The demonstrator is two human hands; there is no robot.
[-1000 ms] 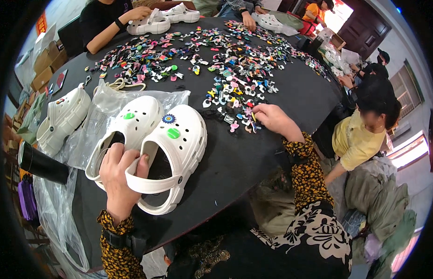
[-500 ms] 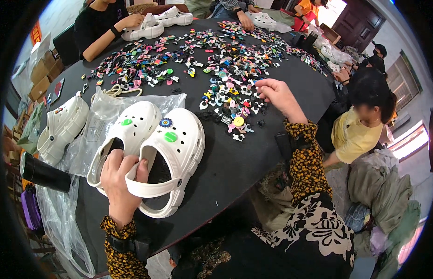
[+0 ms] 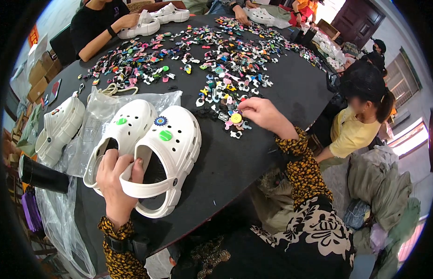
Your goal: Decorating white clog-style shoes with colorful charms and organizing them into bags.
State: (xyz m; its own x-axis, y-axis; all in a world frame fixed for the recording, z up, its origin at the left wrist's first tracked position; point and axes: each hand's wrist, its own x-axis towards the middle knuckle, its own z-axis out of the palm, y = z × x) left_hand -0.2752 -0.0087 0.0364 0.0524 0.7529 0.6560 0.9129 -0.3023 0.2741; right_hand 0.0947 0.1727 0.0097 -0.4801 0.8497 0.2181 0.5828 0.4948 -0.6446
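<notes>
My left hand [image 3: 115, 188] grips a pair of white clogs at their heel openings and back straps. The right-hand clog [image 3: 187, 128] carries a green round charm [image 3: 165, 135] and a blue flower charm [image 3: 160, 121] on its toe; the left-hand clog [image 3: 138, 111] has one green charm [image 3: 121, 121]. At the near end of a pile of colourful shoe charms [image 3: 230, 69], my right hand [image 3: 264, 114] has its fingers drawn together. A bit of red shows by the fingertips, but what they hold is unclear. Just beside them lies a yellow button-shaped charm [image 3: 236, 118].
Another white clog [image 3: 61, 130] stands at the left on clear plastic bags [image 3: 100, 109], near a black cylinder [image 3: 43, 174]. Across the black table [image 3: 291, 88] people handle white clogs [image 3: 139, 25]. A person in yellow [image 3: 360, 130] sits at the right.
My right hand has moved nearer and left, toward the close end of the charms, and its fingers have drawn together. My left hand keeps its grip on the clogs. The view has shifted slightly.
</notes>
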